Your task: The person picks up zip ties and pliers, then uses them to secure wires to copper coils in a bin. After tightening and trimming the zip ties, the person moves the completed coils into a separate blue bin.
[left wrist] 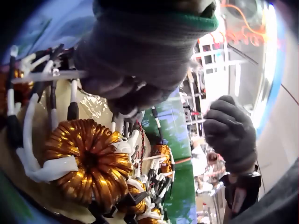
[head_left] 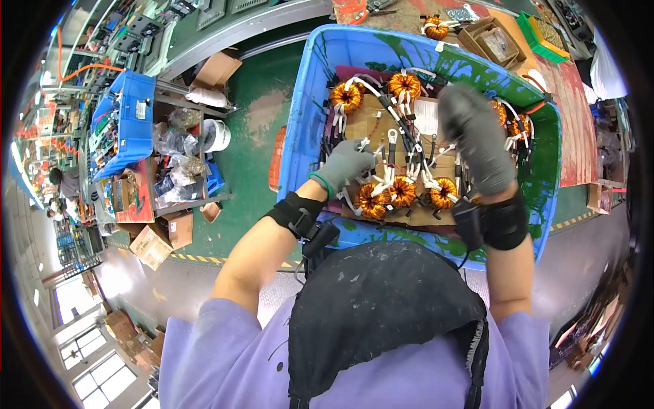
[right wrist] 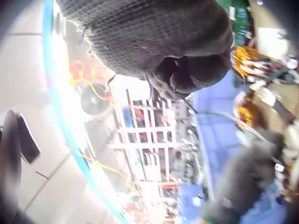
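Note:
A gloved left hand (head_left: 344, 163) is low over the leads of copper-wound ring coils (head_left: 373, 200) in a blue bin (head_left: 294, 143), its fingers curled round a white lead end. In the left wrist view a pale strip (left wrist: 51, 75) passes beside those fingers. Higher and to the right, the gloved right hand (head_left: 477, 140) is blurred in the head view. The right wrist view shows its fingers curled tightly, with a thin white strip (right wrist: 229, 115) running from them towards the left hand; it looks like a cable tie. Cardboard (head_left: 368, 123) lies beneath the coils.
More coils (head_left: 405, 85) line the bin's far side, their white and black leads crossing the middle. A paper label (head_left: 426, 116) lies among them. Behind the bin is a worn red bench (head_left: 572, 123) with a carton (head_left: 492, 42) and a green tray (head_left: 541, 37).

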`<state>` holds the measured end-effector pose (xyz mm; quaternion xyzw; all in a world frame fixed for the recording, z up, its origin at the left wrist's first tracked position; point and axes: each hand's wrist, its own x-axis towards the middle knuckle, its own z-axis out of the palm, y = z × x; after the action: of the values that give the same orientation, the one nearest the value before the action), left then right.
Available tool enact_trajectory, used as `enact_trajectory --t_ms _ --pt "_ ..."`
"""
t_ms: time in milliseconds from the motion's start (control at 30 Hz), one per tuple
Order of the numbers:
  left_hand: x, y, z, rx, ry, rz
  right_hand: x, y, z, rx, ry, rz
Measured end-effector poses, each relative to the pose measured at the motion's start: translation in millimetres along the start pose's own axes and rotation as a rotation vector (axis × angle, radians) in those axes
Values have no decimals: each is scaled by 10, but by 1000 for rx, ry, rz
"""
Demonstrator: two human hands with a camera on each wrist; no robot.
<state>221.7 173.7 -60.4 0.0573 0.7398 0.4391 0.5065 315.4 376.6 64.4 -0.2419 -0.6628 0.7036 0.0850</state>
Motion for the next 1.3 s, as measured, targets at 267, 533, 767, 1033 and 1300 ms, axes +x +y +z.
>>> enact_trajectory --t_ms 267,533,767,1033,1300 --pt "-664 724 132 777 421 694 -73 -17 135 -886 -299 -684" --pt "-564 1195 664 988 286 1078 -480 -487 -478 -1485 -151 -654" --pt "-454 1313 1462 1133 196 1016 -707 -260 -1277 -1381 -115 -670" --pt "-305 1621 2186 1185 72 848 -691 -100 -2051 -1402 -191 -624" --pt "13 1043 2117 951 41 290 -738 649 -2384 -1057 -578 69"
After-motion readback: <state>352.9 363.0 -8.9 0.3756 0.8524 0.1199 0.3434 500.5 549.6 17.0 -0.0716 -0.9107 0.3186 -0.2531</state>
